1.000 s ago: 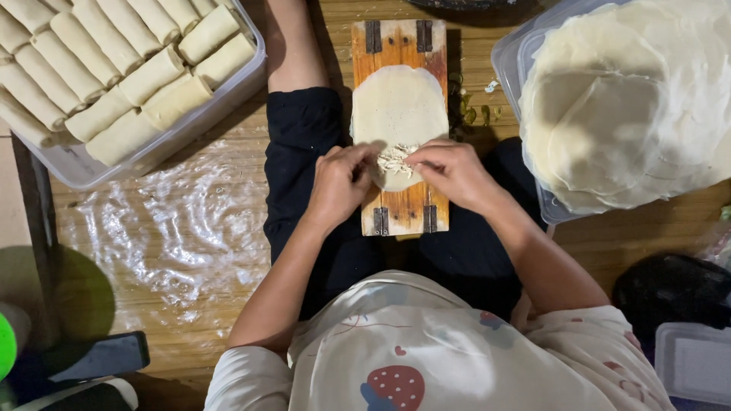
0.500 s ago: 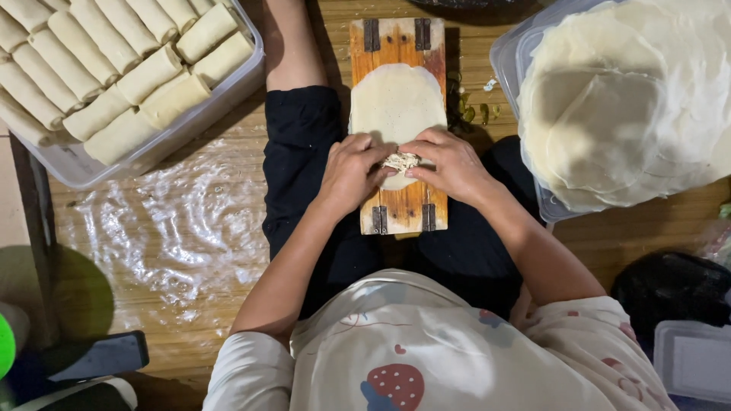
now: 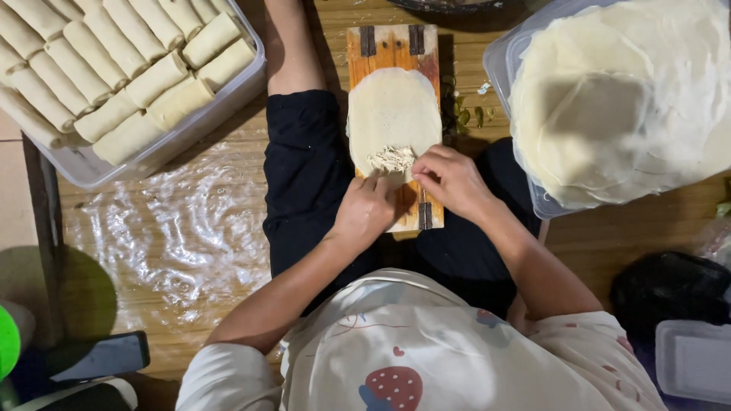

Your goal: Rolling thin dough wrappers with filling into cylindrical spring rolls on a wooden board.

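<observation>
A round pale wrapper (image 3: 392,110) lies on a small wooden board (image 3: 393,46) resting on my lap. A small heap of shredded filling (image 3: 393,158) sits at the wrapper's near edge. My left hand (image 3: 365,209) pinches the near edge of the wrapper just below the filling. My right hand (image 3: 451,181) holds the same edge from the right, fingertips touching the filling. Both hands are close together over the board's near half.
A clear plastic tub (image 3: 164,152) at the upper left holds several finished rolls (image 3: 126,68). A second tub (image 3: 525,175) at the upper right holds a stack of round wrappers (image 3: 624,99). Crinkled plastic film (image 3: 175,228) covers the wooden floor. A phone (image 3: 99,356) lies lower left.
Both hands have slid back toward me along the board, uncovering the filling heap; the wrapper edge that they covered before now shows.
</observation>
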